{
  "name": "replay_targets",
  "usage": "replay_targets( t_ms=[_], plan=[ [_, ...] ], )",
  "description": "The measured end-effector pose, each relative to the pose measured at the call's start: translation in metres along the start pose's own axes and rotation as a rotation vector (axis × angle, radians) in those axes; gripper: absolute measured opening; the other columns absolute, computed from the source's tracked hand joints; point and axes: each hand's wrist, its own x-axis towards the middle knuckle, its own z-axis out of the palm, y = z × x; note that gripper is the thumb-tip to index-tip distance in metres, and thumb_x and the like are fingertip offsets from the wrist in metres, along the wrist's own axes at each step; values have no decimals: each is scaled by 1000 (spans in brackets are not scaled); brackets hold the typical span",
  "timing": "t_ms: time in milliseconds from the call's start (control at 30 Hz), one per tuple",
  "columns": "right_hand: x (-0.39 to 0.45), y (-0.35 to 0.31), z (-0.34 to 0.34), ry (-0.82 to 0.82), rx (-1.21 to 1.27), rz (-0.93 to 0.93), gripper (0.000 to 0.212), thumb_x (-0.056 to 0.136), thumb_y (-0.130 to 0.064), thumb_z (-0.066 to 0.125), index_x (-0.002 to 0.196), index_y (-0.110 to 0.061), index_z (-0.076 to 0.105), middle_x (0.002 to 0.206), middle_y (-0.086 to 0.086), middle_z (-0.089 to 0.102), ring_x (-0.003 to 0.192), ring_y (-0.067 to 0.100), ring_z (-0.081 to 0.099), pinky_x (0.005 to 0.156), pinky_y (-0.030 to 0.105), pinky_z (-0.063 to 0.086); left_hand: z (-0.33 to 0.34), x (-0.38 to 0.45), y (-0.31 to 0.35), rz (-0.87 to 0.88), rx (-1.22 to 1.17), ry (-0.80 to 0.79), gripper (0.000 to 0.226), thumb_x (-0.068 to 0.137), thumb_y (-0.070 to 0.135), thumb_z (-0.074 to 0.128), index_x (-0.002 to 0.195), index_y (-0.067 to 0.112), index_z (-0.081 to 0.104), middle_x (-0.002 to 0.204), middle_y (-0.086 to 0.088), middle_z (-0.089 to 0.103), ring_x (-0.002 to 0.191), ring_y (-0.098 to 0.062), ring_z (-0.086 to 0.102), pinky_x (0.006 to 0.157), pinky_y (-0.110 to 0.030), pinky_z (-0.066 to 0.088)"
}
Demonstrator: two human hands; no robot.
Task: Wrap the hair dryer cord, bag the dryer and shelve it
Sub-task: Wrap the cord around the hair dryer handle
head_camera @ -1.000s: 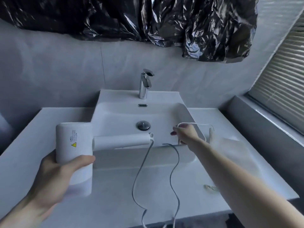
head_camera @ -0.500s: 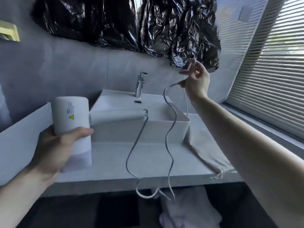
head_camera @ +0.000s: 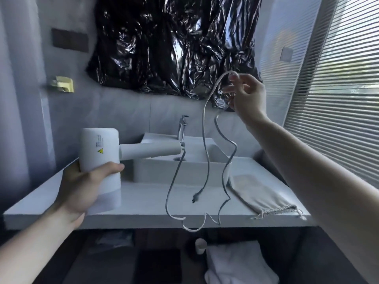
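Nearest, the left hand [head_camera: 82, 185] wraps its fingers and thumb round the barrel of the white hair dryer [head_camera: 106, 156], holding it above the left part of the white counter [head_camera: 143, 203] with the handle pointing right toward the basin. From the handle's end the grey cord [head_camera: 206, 160] drops in a long loop past the counter's front edge, climbs to the raised right hand [head_camera: 247, 95] — which pinches it between curled fingers up by the crinkled black plastic sheet [head_camera: 174, 42] — and falls again, its dark plug [head_camera: 195, 196] dangling free. A beige drawstring bag [head_camera: 258, 194] lies flat on the counter's right side. Behind stand the sink [head_camera: 180, 171] and chrome faucet [head_camera: 182, 127]; slatted blinds [head_camera: 338, 89] fill the right.
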Motion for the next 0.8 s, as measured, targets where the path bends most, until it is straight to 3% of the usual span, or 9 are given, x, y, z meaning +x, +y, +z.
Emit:
replay_targets(
  t_ms=[133,233,400,500,567,700,767,800],
  plan=[
    [-74,2,-20,-130,-112,22,21,107,-28,66,108,-14,81,78,-6,79,34,-4,49,40,8,32,-12,-24,11,32,-21,0,40,52,35,89,87,19,79,73,10,76,78,-24,69,75,-42,54],
    [-142,20,-27,-255,-97,155,17,105,-24,68,107,-14,81,75,0,83,32,2,38,36,13,30,-18,-45,14,51,-14,-38,23,60,29,86,82,25,81,75,7,77,76,-23,69,74,-42,54],
    [-240,56,-34,-541,-70,392,21,103,-15,64,119,-23,74,79,3,84,38,7,43,41,19,39,-23,-82,8,38,32,-93,50,51,34,89,95,14,77,80,-7,79,75,-26,72,67,-44,57],
    [-286,76,-36,-659,-183,439,27,97,-15,64,117,-28,77,73,3,78,55,8,58,55,23,49,-27,-100,4,24,34,-102,50,58,29,87,102,7,76,91,-23,78,79,-30,72,63,-43,57],
    [-307,82,-40,-720,-224,479,32,93,-15,65,115,-32,80,66,-5,67,58,5,57,62,21,49,-32,-111,0,11,39,-119,58,55,32,88,105,5,75,100,-27,76,81,-32,72,63,-44,58],
    [-333,75,-46,-827,-200,528,31,87,-24,69,111,-42,78,94,-12,72,86,7,67,78,20,51,-40,-137,-3,-9,70,-169,56,55,31,88,105,7,76,106,-25,77,85,-32,74,68,-46,59],
    [-341,71,-47,-768,-201,458,26,89,-31,74,114,-37,80,107,-12,72,102,7,69,90,23,53,-44,-148,-3,-10,78,-196,52,53,34,88,99,10,77,108,-26,75,84,-31,75,69,-47,59],
    [-343,70,-47,-713,-198,420,20,92,-34,75,111,-33,82,103,-12,71,100,5,69,92,26,54,-45,-152,-3,-9,84,-208,52,51,37,87,95,12,77,107,-25,75,83,-30,75,69,-47,59]
  ],
)
